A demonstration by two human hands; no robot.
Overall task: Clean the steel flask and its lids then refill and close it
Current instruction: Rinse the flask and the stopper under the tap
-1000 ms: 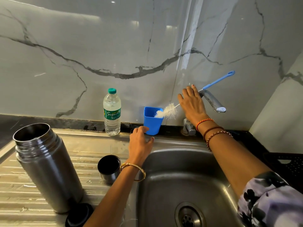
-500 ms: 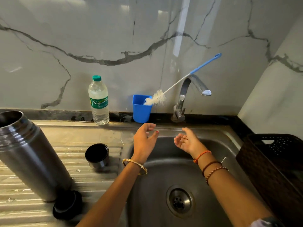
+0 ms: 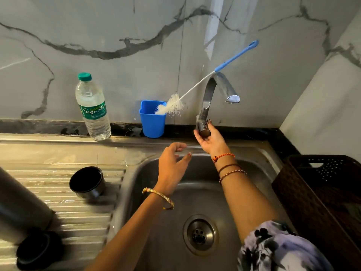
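Note:
The steel flask (image 3: pixel 17 208) stands open on the ribbed drainboard at the far left, partly cut off by the frame edge. Its steel cup lid (image 3: pixel 87 181) sits mouth-up on the drainboard, and the black inner lid (image 3: pixel 33 249) lies at the flask's foot. My right hand (image 3: pixel 212 142) reaches to the base of the tap (image 3: pixel 212 89) and pinches the tap handle (image 3: pixel 204 131) between thumb and fingers. No water runs from the spout. My left hand (image 3: pixel 172 165) hovers over the sink's back rim with relaxed fingers, holding nothing.
A water bottle (image 3: pixel 93 110) with a green cap stands against the marble wall. Beside it a blue cup (image 3: pixel 152 120) holds a long bottle brush (image 3: pixel 173 106) that leans over the tap. The sink basin (image 3: pixel 263 153) has a drain (image 3: pixel 200 234). A dark basket (image 3: pixel 320 192) sits right.
My right hand dropped from the spout to over the sink, then rose again and took hold of the tap handle. My left hand stayed near the sink's back rim.

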